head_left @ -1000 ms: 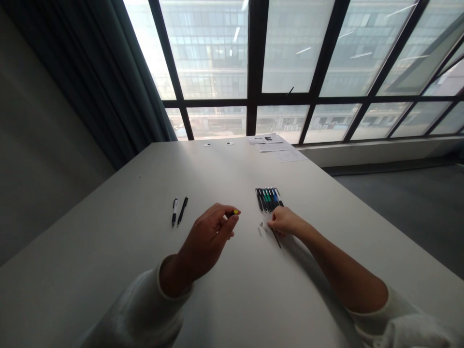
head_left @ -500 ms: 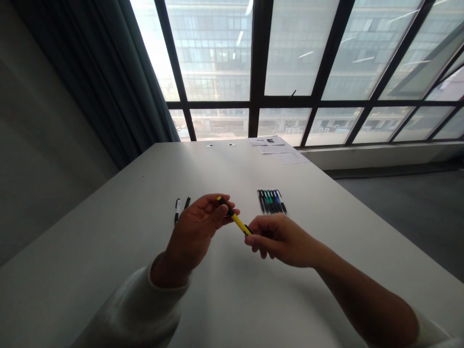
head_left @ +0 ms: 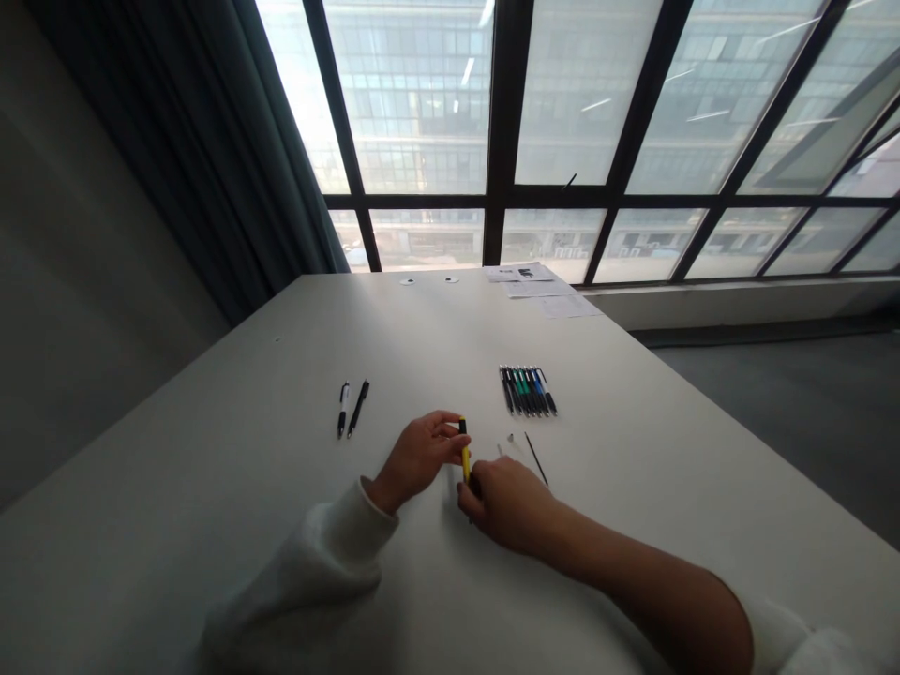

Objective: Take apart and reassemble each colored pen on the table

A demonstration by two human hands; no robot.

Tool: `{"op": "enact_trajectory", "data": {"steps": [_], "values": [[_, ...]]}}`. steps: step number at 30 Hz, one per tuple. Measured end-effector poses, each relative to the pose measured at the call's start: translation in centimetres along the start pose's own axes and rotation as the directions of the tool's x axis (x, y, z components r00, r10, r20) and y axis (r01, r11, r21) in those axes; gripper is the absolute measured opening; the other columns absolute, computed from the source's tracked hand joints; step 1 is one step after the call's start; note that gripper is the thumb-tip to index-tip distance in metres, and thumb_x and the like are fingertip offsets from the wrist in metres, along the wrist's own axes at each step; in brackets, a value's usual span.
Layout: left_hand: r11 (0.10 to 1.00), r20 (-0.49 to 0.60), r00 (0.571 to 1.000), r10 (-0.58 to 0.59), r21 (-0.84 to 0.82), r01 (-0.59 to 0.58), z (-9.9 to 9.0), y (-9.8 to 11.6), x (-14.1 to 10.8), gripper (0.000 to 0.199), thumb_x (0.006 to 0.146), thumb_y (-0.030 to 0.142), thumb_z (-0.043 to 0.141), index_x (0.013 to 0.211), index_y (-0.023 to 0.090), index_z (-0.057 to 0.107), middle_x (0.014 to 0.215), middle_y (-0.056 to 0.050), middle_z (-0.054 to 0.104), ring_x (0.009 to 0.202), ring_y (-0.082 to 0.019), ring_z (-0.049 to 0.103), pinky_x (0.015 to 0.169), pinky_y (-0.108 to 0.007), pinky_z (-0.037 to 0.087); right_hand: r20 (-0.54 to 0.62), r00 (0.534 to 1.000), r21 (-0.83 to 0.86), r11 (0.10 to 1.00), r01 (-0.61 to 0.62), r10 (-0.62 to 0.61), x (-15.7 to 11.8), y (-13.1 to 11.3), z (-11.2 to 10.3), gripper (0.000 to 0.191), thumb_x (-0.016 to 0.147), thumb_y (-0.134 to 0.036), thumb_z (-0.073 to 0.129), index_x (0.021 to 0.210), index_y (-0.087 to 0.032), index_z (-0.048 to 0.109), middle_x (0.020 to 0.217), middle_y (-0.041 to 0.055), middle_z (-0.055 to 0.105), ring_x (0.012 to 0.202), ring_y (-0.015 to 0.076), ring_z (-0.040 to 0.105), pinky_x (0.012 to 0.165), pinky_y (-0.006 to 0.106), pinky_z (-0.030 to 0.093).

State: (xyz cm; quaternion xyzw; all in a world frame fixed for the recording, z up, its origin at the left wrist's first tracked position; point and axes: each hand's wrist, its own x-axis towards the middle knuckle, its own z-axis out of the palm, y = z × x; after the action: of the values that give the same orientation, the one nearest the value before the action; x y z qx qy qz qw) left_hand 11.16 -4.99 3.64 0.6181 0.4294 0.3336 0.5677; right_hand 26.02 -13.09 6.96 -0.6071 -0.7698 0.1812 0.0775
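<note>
Yellow pen (head_left: 465,453) sits between the two hands, above the near half of the table (head_left: 232,525), with a black tip at its far end. Its long axis runs almost straight away from the person, leaning only slightly, though this view cannot show whether it touches the tabletop. The left hand (head_left: 419,459) lies on the pen's left, its curled fingers (head_left: 442,433) narrowly closed against the upper barrel. The right hand (head_left: 503,503) is nearer the person's body, and its closed fingers (head_left: 471,492) wrap the lower end, hiding it from view.

Just right of the right hand, a thin black rod (head_left: 535,459) lies at a slant beside small pale scraps (head_left: 510,442). Farther out, a neat row of black, green and blue pens (head_left: 526,391) lies side by side, well apart from the hands. To the left, a white-and-black pen (head_left: 342,410) and a black pen (head_left: 358,409) lie close together. Loose papers (head_left: 541,291) rest by the far edge of the table, and white sleeves cover both forearms' ends.
</note>
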Motion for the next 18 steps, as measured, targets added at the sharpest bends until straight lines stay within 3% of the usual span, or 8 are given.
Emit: {"op": "enact_trajectory", "data": {"steps": [5,11,18], "values": [[0.984,0.001,1.0,0.022,0.175,-0.022,1.1,-2.3,0.0,0.038,0.076,0.037,0.071,0.104,0.013,0.062,0.076,-0.005,0.073,0.061,-0.019,0.069,0.059,-0.031,0.056,0.119,0.989,-0.143,0.987,-0.07,0.087,0.3,0.2,1.4,0.037,0.09,-0.029,0.044,0.093,-0.01,0.075,0.087,0.0202,0.075,0.078,0.0315,0.073,0.063,0.036,0.051],[0.924,0.025,0.99,0.139,0.356,-0.139,1.5,-2.3,-0.4,0.025,0.076,0.029,0.072,0.098,0.018,0.07,0.074,-0.001,0.072,0.069,-0.018,0.067,0.071,-0.029,0.05,0.165,0.98,-0.18,0.98,-0.084,0.115,0.5,0.4,2.2,0.032,0.089,-0.026,0.048,0.098,-0.01,0.075,0.089,0.0205,0.075,0.084,0.0314,0.074,0.069,0.037,0.055],[0.875,0.063,0.98,0.187,0.444,-0.195,1.5,-2.6,-0.4,0.019,0.077,0.029,0.069,0.092,0.018,0.072,0.078,-0.003,0.072,0.073,-0.019,0.066,0.075,-0.03,0.049,0.187,0.975,-0.199,0.977,-0.082,0.12,0.7,0.6,2.4,0.029,0.084,-0.018,0.051,0.1,-0.01,0.074,0.092,0.0215,0.075,0.088,0.0341,0.074,0.069,0.041,0.056]]}}
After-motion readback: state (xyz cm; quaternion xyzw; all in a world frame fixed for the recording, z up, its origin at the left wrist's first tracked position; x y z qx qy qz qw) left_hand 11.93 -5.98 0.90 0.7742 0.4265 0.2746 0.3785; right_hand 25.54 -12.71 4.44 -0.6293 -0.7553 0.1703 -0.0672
